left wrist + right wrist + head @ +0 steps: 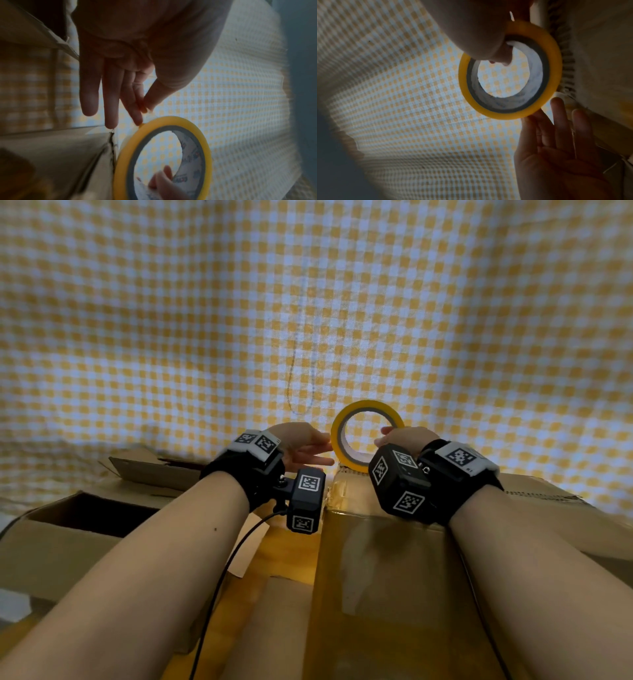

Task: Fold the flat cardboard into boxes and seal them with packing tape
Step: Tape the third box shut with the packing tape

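Tape roll point(366, 436): gripped through its core by right hand point(406, 440), steadied upright on box point(394, 559); left hand point(305, 446) fingers straight, touching rim, likely seeking the tape end.

Matt brown cardboard box point(394, 559); glossy yellow tape roll point(342, 453); checked cloth backdrop point(171, 320).

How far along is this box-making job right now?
Done: the box in front is folded, with tape across its top. In hand: the right hand grips the yellow tape roll at the box's far edge; the left hand touches its rim. Left: an open box still unsealed.
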